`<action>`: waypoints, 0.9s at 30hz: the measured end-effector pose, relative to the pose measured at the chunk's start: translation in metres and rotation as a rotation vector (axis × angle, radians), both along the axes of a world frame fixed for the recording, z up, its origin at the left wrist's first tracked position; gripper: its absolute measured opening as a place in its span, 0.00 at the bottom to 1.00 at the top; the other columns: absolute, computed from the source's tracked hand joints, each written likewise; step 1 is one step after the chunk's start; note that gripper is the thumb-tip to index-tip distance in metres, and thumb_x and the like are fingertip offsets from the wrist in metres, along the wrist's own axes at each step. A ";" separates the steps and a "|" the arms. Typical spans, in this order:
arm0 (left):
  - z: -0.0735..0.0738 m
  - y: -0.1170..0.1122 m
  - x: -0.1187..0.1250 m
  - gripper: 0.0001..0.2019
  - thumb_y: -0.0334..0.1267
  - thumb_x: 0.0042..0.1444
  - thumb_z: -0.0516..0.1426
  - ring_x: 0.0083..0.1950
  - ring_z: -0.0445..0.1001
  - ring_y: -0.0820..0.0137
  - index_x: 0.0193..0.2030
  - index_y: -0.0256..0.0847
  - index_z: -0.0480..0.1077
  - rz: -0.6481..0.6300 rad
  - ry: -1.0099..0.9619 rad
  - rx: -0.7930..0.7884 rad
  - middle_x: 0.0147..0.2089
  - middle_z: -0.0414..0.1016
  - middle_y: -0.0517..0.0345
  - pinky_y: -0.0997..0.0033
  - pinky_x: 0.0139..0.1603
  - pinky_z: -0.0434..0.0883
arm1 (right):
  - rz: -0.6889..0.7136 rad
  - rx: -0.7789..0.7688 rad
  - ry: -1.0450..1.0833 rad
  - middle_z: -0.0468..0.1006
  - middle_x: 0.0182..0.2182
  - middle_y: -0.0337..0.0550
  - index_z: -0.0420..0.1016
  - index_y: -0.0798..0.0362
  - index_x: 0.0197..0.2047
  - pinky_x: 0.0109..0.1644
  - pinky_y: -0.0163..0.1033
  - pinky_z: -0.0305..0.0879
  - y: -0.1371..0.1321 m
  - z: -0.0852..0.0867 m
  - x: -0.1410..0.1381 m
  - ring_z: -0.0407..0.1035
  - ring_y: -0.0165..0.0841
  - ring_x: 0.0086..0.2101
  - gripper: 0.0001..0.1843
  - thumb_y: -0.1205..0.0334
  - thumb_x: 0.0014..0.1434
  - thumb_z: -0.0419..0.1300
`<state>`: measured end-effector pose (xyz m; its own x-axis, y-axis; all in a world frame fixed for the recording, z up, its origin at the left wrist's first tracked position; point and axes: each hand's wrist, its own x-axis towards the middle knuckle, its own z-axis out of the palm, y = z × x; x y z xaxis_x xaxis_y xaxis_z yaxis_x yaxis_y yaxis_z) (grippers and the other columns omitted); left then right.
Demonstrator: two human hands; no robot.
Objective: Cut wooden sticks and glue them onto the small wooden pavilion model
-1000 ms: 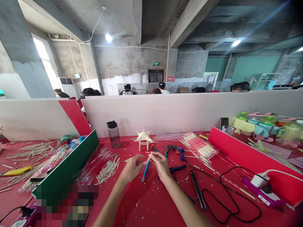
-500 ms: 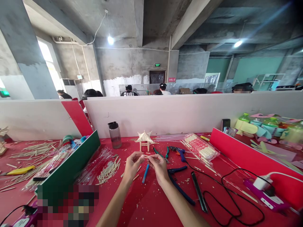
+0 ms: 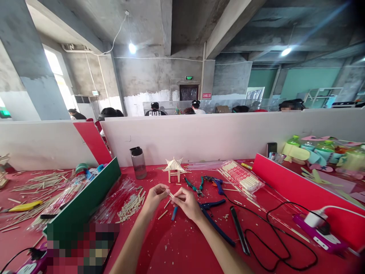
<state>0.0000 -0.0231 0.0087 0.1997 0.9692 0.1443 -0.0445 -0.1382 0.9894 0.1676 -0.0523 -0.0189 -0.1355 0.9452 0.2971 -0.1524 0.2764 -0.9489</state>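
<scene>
A short pale wooden stick [image 3: 171, 195] is pinched between the fingertips of my two hands, tilted down to the right. My left hand [image 3: 156, 198] is closed on its upper end, and my right hand [image 3: 186, 203] grips the lower end. Beneath my right hand lies a blue stick-like item [image 3: 174, 214], partly covered. Just beyond my hands stands a small pavilion model [image 3: 174, 169] built of wooden sticks. A pile of cut sticks [image 3: 131, 206] lies to the left of my left hand.
Green-handled pliers [image 3: 200, 187], a blue glue gun [image 3: 218, 184], a blue-handled cutter [image 3: 215, 222] and a utility knife [image 3: 239, 230] lie to the right. Black cable loops [image 3: 281, 247] spread beside them. A water bottle [image 3: 138, 163] stands back left. Green [image 3: 85, 194] and red [image 3: 308, 186] dividers flank the space.
My hands have shifted slightly left, and the stick between them has turned from nearly level to a slant. My right hand now covers more of the blue item.
</scene>
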 end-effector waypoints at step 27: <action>0.000 -0.006 0.003 0.21 0.46 0.36 0.72 0.30 0.74 0.71 0.33 0.36 0.74 -0.084 -0.066 -0.195 0.29 0.77 0.57 0.74 0.33 0.69 | -0.037 0.442 -0.431 0.82 0.36 0.44 0.83 0.44 0.43 0.43 0.38 0.69 -0.007 0.011 0.012 0.75 0.36 0.37 0.10 0.55 0.62 0.61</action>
<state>0.0026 -0.0286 0.0085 0.2774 0.9603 -0.0288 -0.1136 0.0625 0.9916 0.1796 -0.0590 -0.0081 -0.2995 0.7518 0.5875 0.2362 0.6550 -0.7177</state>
